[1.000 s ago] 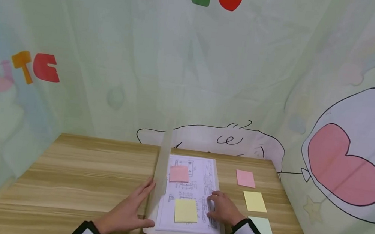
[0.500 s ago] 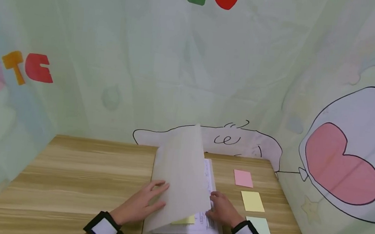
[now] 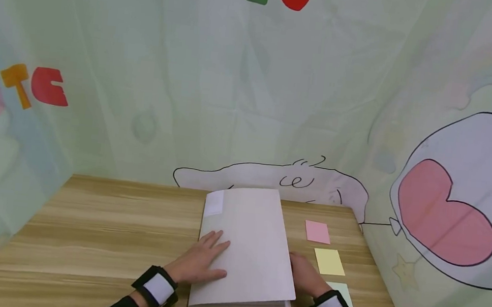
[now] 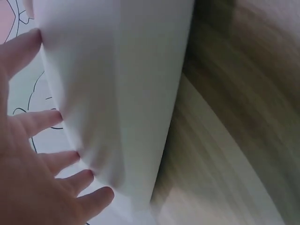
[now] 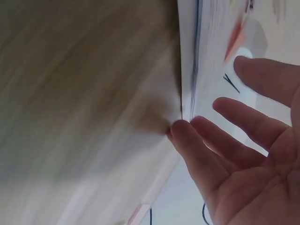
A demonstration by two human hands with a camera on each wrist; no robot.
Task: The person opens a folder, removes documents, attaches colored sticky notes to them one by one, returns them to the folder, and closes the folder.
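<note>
A white folder (image 3: pixel 250 248) lies on the wooden table with its cover nearly flat, lifted a little along the right side and front corner. A small pale label (image 3: pixel 214 203) is at its top left. My left hand (image 3: pixel 200 263) rests on the cover near the spine, fingers spread. In the left wrist view its fingertips (image 4: pixel 55 116) touch the smooth cover. Beside the folder's right edge is my right hand (image 3: pixel 307 277), partly hidden by the cover. The right wrist view shows its relaxed fingers (image 5: pixel 225 140) at the edge of the papers (image 5: pixel 201 61), gripping nothing.
A pink sticky note (image 3: pixel 317 232), a yellow one (image 3: pixel 329 262) and a pale green one (image 3: pixel 341 293) lie in a column right of the folder. My right wrist partly covers the green one. A printed cloth (image 3: pixel 251 99) hangs behind the wooden table (image 3: pixel 123 225).
The folder's cover has swung from upright over to the right and down, hiding the drawing sheet and its pink and yellow notes. My left hand has moved right, onto the cover.
</note>
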